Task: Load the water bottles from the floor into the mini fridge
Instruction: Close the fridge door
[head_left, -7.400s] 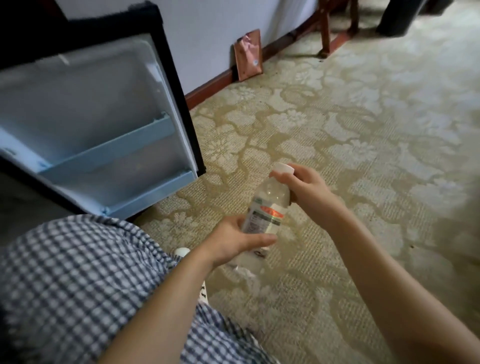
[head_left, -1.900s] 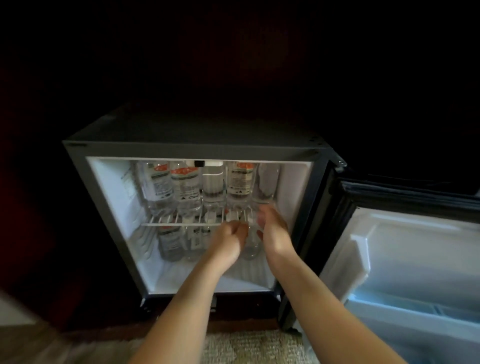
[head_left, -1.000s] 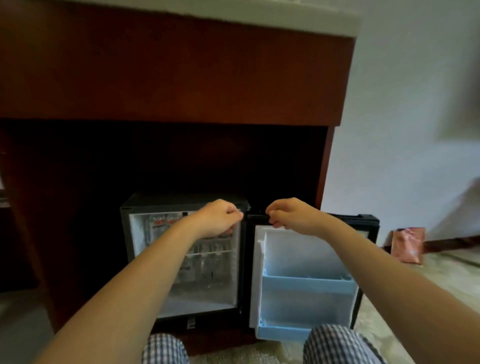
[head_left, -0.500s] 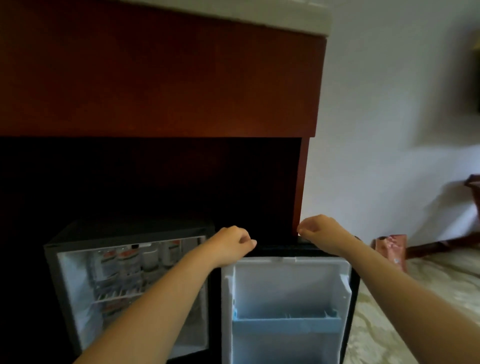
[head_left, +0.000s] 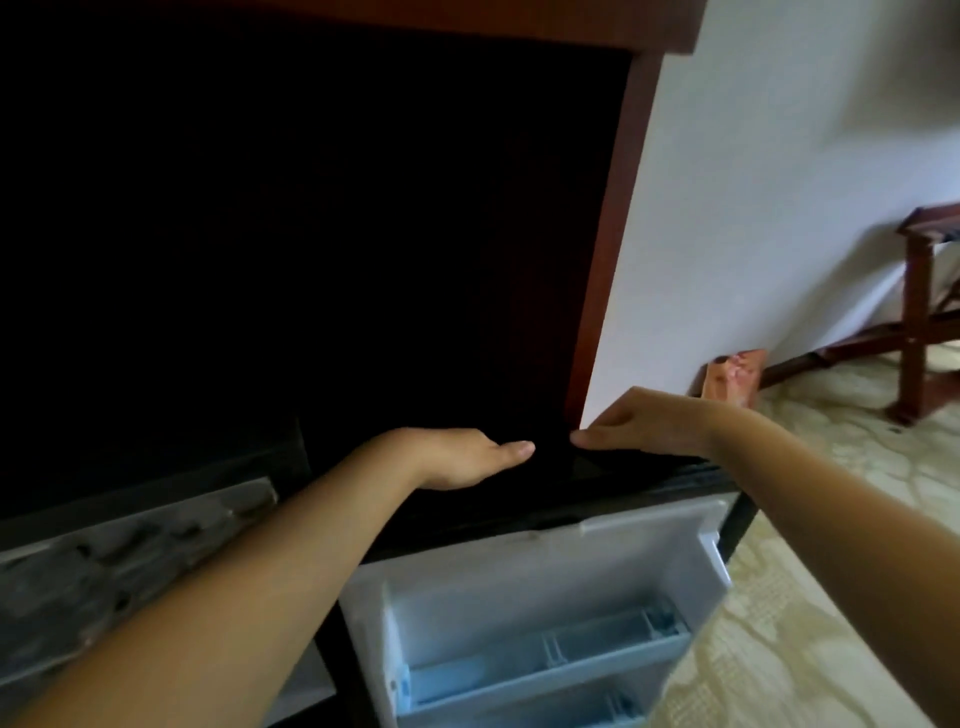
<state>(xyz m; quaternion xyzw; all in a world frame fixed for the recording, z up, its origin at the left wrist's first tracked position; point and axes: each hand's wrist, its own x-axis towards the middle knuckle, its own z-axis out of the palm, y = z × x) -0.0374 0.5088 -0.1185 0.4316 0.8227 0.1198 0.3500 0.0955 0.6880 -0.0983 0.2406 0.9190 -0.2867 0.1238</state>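
Note:
The mini fridge (head_left: 156, 525) stands open under a dark wooden cabinet; its lit inside at lower left is motion-blurred, and the water bottles (head_left: 104, 551) on its shelf show only as vague dark shapes. The fridge door (head_left: 545, 587) is swung open to the right, showing its white liner and pale blue shelves with nothing in them. My left hand (head_left: 457, 460) lies flat, palm down, on the door's black top edge and holds nothing. My right hand (head_left: 639, 428) is curled over the same edge further right, thumb in front.
The wooden cabinet side (head_left: 613, 234) rises just behind the door. A white wall (head_left: 779, 208) is on the right, with a pinkish packet (head_left: 732, 379) leaning on it and a wooden furniture leg (head_left: 914, 322) beyond. Patterned carpet (head_left: 831, 571) covers the floor.
My view has tilted down and closer to the door. Both hands, loosely fisted above the door before, now rest spread along its top edge.

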